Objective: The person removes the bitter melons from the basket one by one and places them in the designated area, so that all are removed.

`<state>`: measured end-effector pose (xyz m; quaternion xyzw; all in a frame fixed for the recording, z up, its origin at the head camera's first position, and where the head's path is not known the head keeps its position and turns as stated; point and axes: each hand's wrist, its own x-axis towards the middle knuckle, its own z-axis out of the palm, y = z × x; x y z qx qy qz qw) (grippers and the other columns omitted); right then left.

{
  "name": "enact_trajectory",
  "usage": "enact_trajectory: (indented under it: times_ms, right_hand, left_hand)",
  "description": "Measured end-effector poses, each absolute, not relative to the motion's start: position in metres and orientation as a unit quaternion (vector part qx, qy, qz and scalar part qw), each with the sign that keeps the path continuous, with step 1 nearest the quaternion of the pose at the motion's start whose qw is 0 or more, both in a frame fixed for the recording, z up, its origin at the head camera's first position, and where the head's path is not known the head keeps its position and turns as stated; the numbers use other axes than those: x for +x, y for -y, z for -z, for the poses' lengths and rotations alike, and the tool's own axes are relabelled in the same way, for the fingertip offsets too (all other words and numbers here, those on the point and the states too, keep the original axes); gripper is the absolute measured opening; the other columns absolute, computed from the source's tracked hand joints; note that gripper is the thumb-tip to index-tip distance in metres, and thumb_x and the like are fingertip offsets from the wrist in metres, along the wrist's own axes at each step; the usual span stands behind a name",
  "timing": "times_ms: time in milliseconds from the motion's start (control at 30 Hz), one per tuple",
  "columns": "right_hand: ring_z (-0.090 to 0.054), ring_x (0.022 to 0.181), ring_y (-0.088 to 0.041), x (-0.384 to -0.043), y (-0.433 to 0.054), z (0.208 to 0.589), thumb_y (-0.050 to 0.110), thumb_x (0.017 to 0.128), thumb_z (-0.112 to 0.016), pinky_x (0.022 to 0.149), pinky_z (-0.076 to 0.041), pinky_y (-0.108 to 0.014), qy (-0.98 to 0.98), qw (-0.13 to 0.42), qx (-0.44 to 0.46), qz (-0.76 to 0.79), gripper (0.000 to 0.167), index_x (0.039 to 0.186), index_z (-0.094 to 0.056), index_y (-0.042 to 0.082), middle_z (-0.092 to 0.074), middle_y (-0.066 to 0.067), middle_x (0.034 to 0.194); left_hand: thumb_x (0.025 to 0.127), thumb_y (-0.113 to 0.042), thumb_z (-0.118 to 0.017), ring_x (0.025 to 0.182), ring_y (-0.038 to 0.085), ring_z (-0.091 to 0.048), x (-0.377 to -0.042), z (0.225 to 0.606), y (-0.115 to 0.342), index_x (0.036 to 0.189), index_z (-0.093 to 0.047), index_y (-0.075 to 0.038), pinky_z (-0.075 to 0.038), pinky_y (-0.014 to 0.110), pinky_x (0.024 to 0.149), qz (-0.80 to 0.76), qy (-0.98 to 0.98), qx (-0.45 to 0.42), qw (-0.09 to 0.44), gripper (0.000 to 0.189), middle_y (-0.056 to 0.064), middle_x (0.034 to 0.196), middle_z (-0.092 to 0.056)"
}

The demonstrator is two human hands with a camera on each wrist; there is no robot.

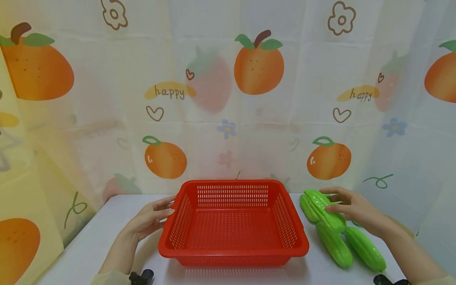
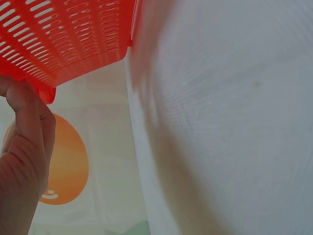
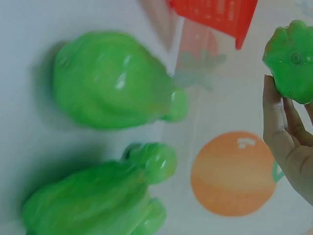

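Observation:
A red plastic basket (image 1: 233, 253) with slotted walls stands on the white table. My left hand (image 1: 151, 219) is at its left rim, fingers and thumb bent against the edge; the left wrist view shows the hand (image 2: 27, 142) beside the basket's slotted wall (image 2: 73, 29). To the right of the basket, my right hand (image 1: 350, 206) holds a glossy green ridged gourd (image 1: 322, 209). Its scalloped end (image 3: 293, 61) faces the right wrist camera, above the fingers of the right hand (image 3: 293, 152). Its far side is hidden.
More green gourds lie on the table right of the basket, one (image 1: 335, 245) close to the basket and another (image 1: 365, 248) nearer the right arm. A fruit-print curtain (image 1: 263, 142) hangs behind the white table (image 1: 89, 237).

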<state>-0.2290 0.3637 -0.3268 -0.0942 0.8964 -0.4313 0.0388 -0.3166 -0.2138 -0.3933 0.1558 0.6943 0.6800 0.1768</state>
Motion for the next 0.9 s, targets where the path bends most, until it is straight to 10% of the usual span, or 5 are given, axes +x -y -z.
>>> enact_trajectory:
  times_ms: [200, 433, 667, 900]
  right_hand:
    - [-0.049, 0.130, -0.028, -0.224, -0.384, 0.334, 0.031, 0.098, -0.058, 0.086, -0.048, -0.046, -0.897, 0.049, -0.088, 0.430, 0.057, 0.149, -0.039, 0.014, -0.040, -0.024, 0.151]
    - [-0.047, 0.106, 0.018, -0.221, -0.406, 0.337, 0.030, 0.100, -0.055, 0.087, -0.049, -0.050, -0.896, 0.050, -0.080, 0.434, 0.055, 0.150, -0.038, 0.016, -0.038, -0.023, 0.151]
    - [-0.046, 0.103, 0.022, -0.219, -0.427, 0.336, 0.030, 0.102, -0.051, 0.085, -0.051, -0.046, -0.908, 0.038, -0.082, 0.409, 0.053, 0.151, -0.037, 0.017, -0.039, -0.025, 0.150]
    - [-0.043, 0.101, 0.026, -0.220, -0.450, 0.341, 0.030, 0.101, -0.053, 0.088, -0.052, -0.050, -0.903, 0.060, -0.055, 0.421, 0.053, 0.151, -0.038, 0.018, -0.047, 0.013, 0.134]
  left_hand:
    - [0.100, -0.017, -0.055, 0.108, 0.008, -0.066, -0.318, 0.394, 0.214, 0.156, -0.022, -0.002, -0.056, 0.034, 0.092, -0.676, -0.699, 0.154, 0.175, 0.067, -0.012, 0.120, -0.065]
    - [0.099, -0.021, -0.057, 0.108, 0.011, -0.065, -0.318, 0.394, 0.213, 0.156, -0.026, -0.005, -0.056, 0.038, 0.093, -0.664, -0.715, 0.140, 0.167, 0.066, -0.011, 0.120, -0.066]
    - [0.100, -0.020, -0.056, 0.107, 0.011, -0.066, -0.319, 0.395, 0.214, 0.156, -0.025, -0.005, -0.056, 0.036, 0.092, -0.667, -0.712, 0.142, 0.169, 0.066, -0.011, 0.120, -0.065]
    - [0.100, -0.019, -0.056, 0.107, 0.010, -0.066, -0.319, 0.396, 0.214, 0.156, -0.025, -0.005, -0.057, 0.035, 0.092, -0.666, -0.712, 0.143, 0.170, 0.065, -0.012, 0.119, -0.065]
